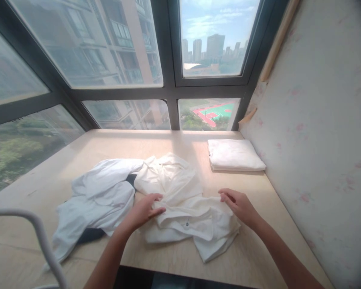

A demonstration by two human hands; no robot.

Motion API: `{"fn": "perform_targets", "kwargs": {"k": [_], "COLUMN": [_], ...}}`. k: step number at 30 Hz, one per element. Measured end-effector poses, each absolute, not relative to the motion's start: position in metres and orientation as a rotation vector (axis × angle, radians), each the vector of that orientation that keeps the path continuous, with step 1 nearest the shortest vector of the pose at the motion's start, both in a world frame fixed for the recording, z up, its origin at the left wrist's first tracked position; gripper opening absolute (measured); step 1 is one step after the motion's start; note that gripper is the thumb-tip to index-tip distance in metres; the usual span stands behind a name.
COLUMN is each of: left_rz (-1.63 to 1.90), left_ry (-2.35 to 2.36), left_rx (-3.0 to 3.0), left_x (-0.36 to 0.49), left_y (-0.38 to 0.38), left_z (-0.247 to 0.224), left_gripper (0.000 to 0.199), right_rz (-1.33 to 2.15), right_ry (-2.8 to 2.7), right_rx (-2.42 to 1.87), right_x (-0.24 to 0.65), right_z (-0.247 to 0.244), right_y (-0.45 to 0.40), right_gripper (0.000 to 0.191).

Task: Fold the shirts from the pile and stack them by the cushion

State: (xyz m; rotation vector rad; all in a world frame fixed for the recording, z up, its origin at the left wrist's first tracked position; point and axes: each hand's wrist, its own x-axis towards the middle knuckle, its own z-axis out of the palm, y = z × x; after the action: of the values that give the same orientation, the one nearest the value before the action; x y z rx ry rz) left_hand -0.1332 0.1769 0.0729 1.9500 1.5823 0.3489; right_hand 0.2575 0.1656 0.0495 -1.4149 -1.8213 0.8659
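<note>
A rumpled cream-white garment (168, 180), which looks like a shirt with a dark button, lies spread on the pale wooden surface (156, 140). My left hand (146, 209) is at its left side, thumb and fingers apart, touching or just over the cloth. At the garment's right edge is my right hand (238, 205), its fingers loosely curled with a small gap to the thumb. No cloth shows between those fingertips. Left of my left hand lies a crumpled bluish-white garment (102, 196), with dark cloth (90, 235) showing from under it.
A folded white cloth (236, 154) lies at the back right, beside the flower-patterned wall (313, 160). Dark-framed windows (171, 92) close off the back and left. A curved white tube (37, 228) stands at the lower left.
</note>
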Motion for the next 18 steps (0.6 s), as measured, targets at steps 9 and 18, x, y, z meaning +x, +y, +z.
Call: {"fn": "perform_targets", "kwargs": {"k": [9,18], "left_rz": [0.515,0.609], "left_ry": [1.362,1.544], "left_rx": [2.127,2.045], "left_x": [-0.171,-0.159], "left_y": [0.146,0.147], "left_z": [0.075,0.069], "left_gripper": [0.029,0.019], "right_rz": [0.734,0.681], "right_ry": [-2.175,-1.847], "right_rx": [-1.32,-1.436], "right_x": [0.286,0.285], "right_z": [0.041,0.037], "right_y": [0.125,0.124], "right_gripper": [0.02,0.029]}}
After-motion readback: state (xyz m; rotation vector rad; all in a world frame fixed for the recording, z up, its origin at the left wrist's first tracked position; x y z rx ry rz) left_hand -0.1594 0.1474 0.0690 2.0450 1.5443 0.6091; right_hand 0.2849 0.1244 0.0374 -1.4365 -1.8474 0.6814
